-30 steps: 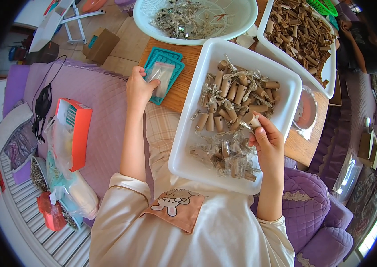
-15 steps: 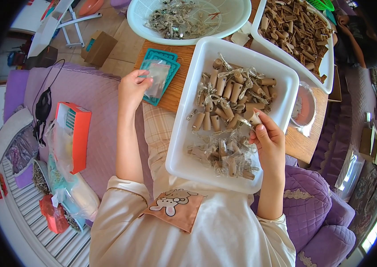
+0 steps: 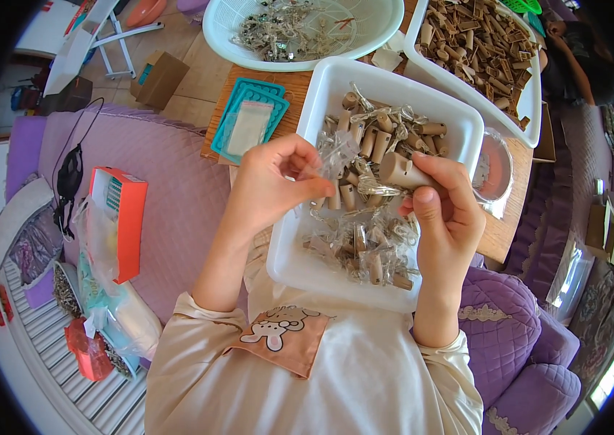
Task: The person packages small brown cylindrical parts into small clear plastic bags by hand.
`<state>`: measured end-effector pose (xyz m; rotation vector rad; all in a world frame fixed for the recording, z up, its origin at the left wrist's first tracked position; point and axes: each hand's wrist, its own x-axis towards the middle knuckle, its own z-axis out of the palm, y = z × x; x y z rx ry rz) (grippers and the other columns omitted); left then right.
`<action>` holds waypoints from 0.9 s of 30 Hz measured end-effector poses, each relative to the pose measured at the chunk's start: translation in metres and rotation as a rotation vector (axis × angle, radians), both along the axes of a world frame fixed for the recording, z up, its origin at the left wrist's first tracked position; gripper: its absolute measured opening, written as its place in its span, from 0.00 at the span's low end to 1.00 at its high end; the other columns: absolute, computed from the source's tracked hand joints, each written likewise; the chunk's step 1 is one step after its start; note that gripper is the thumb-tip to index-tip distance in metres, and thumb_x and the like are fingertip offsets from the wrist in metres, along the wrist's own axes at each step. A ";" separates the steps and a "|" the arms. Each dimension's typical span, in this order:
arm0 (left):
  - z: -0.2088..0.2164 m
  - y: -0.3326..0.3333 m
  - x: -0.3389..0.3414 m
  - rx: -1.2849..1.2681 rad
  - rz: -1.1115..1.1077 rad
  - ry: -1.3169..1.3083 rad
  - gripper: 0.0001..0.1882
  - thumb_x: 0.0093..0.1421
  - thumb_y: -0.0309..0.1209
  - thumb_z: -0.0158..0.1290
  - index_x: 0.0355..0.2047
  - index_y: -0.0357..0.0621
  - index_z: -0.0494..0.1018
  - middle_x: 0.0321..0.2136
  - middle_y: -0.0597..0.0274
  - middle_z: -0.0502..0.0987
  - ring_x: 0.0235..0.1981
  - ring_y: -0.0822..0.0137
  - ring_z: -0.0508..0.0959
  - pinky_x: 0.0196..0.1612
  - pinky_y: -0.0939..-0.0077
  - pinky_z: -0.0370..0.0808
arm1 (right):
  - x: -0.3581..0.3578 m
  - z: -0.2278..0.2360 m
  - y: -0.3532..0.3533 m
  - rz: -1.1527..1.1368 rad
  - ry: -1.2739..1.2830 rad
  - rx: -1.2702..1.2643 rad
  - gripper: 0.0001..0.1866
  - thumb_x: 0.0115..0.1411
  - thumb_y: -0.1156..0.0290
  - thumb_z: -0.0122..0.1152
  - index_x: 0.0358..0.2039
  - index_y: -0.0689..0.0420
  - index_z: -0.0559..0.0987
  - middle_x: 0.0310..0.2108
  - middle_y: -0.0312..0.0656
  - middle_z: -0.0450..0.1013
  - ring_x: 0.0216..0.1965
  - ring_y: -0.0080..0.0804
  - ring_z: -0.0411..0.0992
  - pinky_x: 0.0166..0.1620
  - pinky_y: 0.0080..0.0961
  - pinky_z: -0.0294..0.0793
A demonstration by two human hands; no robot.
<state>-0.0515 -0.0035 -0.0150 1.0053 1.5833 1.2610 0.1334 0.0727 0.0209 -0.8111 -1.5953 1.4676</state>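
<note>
Currently, a clear plastic bag (image 3: pixel 337 152) is pinched between the thumb and fingers of the left hand (image 3: pixel 278 177), above the left side of a white bin (image 3: pixel 423 90). A tan cylinder (image 3: pixel 403 171) is gripped by the thumb and fingers of the right hand (image 3: pixel 448 206), over the same bin, with one end turned toward the left hand. Thin pale wire (image 3: pixel 379 191) is seen just below the cylinder. Bag and cylinder are held near each other, but apart. Inside the bin, more cylinders (image 3: pixel 374 145) are heaped among wires, and film-wrapped pieces (image 3: pixel 365 250) are gathered at the near end. Flat clear bags (image 3: pixel 251 125) are laid on teal trays (image 3: pixel 281 109), by which a wooden table (image 3: pixel 499 235) is partly covered. Beyond, wire bundles (image 3: pixel 278 32) are held in a pale basin (image 3: pixel 213 36), and brown pieces (image 3: pixel 477 54) are piled in a second bin (image 3: pixel 466 98).
</note>
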 end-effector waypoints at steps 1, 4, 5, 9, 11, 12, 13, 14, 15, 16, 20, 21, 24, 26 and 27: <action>0.000 0.002 0.004 -0.002 -0.002 0.000 0.11 0.41 0.19 0.61 0.25 0.36 0.70 0.20 0.65 0.74 0.23 0.79 0.73 0.25 0.87 0.69 | 0.001 -0.002 0.000 -0.003 0.022 -0.016 0.09 0.55 0.78 0.51 0.38 0.64 0.73 0.38 0.40 0.64 0.30 0.19 0.67 0.30 0.13 0.71; 0.000 0.004 0.013 -0.047 0.020 -0.086 0.12 0.40 0.19 0.61 0.25 0.36 0.69 0.19 0.66 0.73 0.22 0.80 0.72 0.25 0.87 0.69 | 0.004 -0.007 0.000 -0.041 -0.005 -0.006 0.10 0.55 0.78 0.51 0.39 0.64 0.72 0.37 0.38 0.65 0.29 0.18 0.67 0.30 0.13 0.70; 0.002 0.002 0.014 -0.021 0.018 -0.073 0.12 0.40 0.19 0.61 0.25 0.36 0.69 0.19 0.66 0.73 0.22 0.80 0.72 0.26 0.87 0.69 | 0.004 -0.007 0.000 -0.039 -0.010 -0.003 0.10 0.55 0.78 0.51 0.39 0.64 0.72 0.37 0.38 0.65 0.29 0.18 0.67 0.30 0.13 0.70; 0.003 0.002 0.018 0.025 -0.017 -0.065 0.13 0.39 0.19 0.61 0.25 0.36 0.68 0.19 0.67 0.72 0.22 0.80 0.72 0.27 0.87 0.68 | 0.018 -0.001 0.008 0.030 0.095 -0.235 0.15 0.54 0.76 0.54 0.43 0.63 0.69 0.35 0.37 0.67 0.27 0.17 0.66 0.29 0.13 0.69; 0.005 0.003 0.024 0.047 -0.009 -0.067 0.13 0.39 0.19 0.61 0.25 0.37 0.69 0.19 0.68 0.72 0.23 0.80 0.72 0.27 0.87 0.68 | 0.024 0.004 0.009 0.111 0.136 -0.294 0.22 0.53 0.74 0.57 0.48 0.63 0.66 0.33 0.38 0.68 0.27 0.17 0.66 0.28 0.12 0.69; 0.007 0.003 0.027 0.071 0.001 -0.068 0.13 0.39 0.20 0.61 0.25 0.37 0.69 0.19 0.68 0.72 0.23 0.80 0.72 0.27 0.87 0.68 | 0.026 0.006 0.009 0.110 0.136 -0.293 0.22 0.53 0.74 0.57 0.48 0.63 0.66 0.33 0.38 0.68 0.27 0.17 0.66 0.28 0.12 0.69; 0.006 0.003 0.030 0.071 -0.001 -0.069 0.13 0.39 0.20 0.61 0.25 0.37 0.69 0.19 0.68 0.72 0.23 0.80 0.72 0.27 0.87 0.68 | 0.029 0.007 0.008 0.159 0.151 -0.318 0.23 0.52 0.74 0.58 0.49 0.64 0.65 0.33 0.38 0.68 0.27 0.17 0.67 0.27 0.12 0.68; 0.006 0.002 0.032 0.103 0.003 -0.009 0.13 0.39 0.21 0.62 0.25 0.37 0.69 0.19 0.68 0.72 0.22 0.80 0.71 0.27 0.86 0.68 | 0.031 0.008 0.009 0.208 0.165 -0.343 0.25 0.52 0.74 0.58 0.50 0.64 0.63 0.33 0.38 0.68 0.27 0.17 0.67 0.27 0.11 0.68; 0.006 0.002 0.034 0.136 0.006 0.052 0.14 0.39 0.21 0.62 0.25 0.38 0.69 0.20 0.69 0.72 0.22 0.80 0.71 0.27 0.86 0.68 | 0.035 0.009 0.010 0.326 0.134 -0.402 0.28 0.51 0.74 0.59 0.52 0.64 0.61 0.33 0.39 0.68 0.27 0.17 0.67 0.26 0.10 0.68; 0.007 0.001 0.036 0.136 0.005 0.051 0.14 0.39 0.21 0.62 0.25 0.38 0.69 0.20 0.69 0.72 0.22 0.80 0.71 0.27 0.86 0.68 | 0.036 0.011 0.010 0.384 0.112 -0.481 0.28 0.51 0.74 0.59 0.51 0.65 0.60 0.32 0.40 0.69 0.26 0.17 0.67 0.25 0.10 0.67; 0.013 -0.001 0.039 0.120 -0.054 -0.061 0.14 0.39 0.24 0.63 0.25 0.38 0.69 0.21 0.69 0.72 0.22 0.80 0.71 0.27 0.87 0.68 | 0.036 0.011 -0.001 0.063 0.147 -0.215 0.18 0.51 0.74 0.59 0.40 0.65 0.66 0.33 0.42 0.69 0.26 0.17 0.67 0.27 0.10 0.68; 0.015 -0.002 0.039 0.118 -0.099 -0.091 0.15 0.39 0.24 0.64 0.25 0.38 0.69 0.21 0.69 0.72 0.23 0.80 0.72 0.27 0.87 0.68 | 0.037 0.016 -0.004 -0.043 0.103 -0.147 0.14 0.50 0.76 0.60 0.36 0.65 0.67 0.33 0.41 0.69 0.28 0.17 0.68 0.30 0.11 0.68; 0.021 -0.003 0.040 0.088 -0.128 -0.091 0.15 0.39 0.25 0.64 0.25 0.39 0.69 0.21 0.70 0.72 0.23 0.81 0.72 0.26 0.87 0.68 | 0.036 0.018 -0.005 -0.129 -0.010 0.048 0.13 0.48 0.78 0.61 0.34 0.64 0.69 0.34 0.40 0.70 0.31 0.18 0.68 0.33 0.11 0.67; 0.024 -0.003 0.040 0.072 -0.149 -0.109 0.15 0.38 0.26 0.64 0.25 0.39 0.69 0.21 0.70 0.72 0.23 0.81 0.71 0.26 0.87 0.68 | 0.038 0.019 -0.005 -0.125 -0.057 0.052 0.12 0.47 0.79 0.62 0.33 0.64 0.70 0.34 0.40 0.69 0.33 0.19 0.67 0.35 0.11 0.66; 0.025 -0.003 0.040 0.055 -0.168 -0.127 0.16 0.38 0.26 0.65 0.26 0.39 0.69 0.20 0.70 0.73 0.23 0.81 0.71 0.26 0.87 0.67 | 0.038 0.020 -0.004 -0.131 -0.084 0.095 0.12 0.47 0.79 0.62 0.33 0.64 0.71 0.34 0.41 0.69 0.33 0.19 0.68 0.35 0.11 0.66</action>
